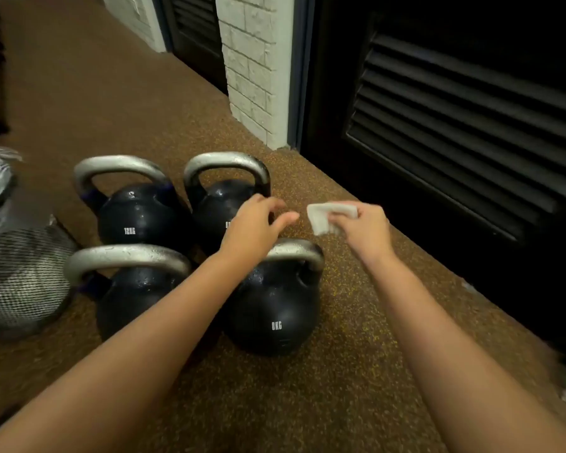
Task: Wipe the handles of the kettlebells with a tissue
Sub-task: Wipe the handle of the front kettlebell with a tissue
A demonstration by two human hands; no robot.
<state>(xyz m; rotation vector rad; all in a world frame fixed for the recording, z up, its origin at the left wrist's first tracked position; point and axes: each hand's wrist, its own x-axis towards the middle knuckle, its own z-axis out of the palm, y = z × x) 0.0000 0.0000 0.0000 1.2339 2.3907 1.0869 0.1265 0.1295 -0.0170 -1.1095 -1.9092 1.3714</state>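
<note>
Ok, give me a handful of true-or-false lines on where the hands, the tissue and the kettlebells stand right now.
1. The right hand holds the tissue. True.
2. The tissue is pressed on a kettlebell handle. False: it is held in the air, to the right of the kettlebells, above the floor.
3. Four kettlebells stand on the floor in two rows. True.
4. The left hand grips the handle of the near right kettlebell. False: it is above that handle, fingers loosely open, gripping nothing.
5. The far left kettlebell is marked 12KG. True.
6. A mesh bin stands to the right of the kettlebells. False: it is on their left.
</note>
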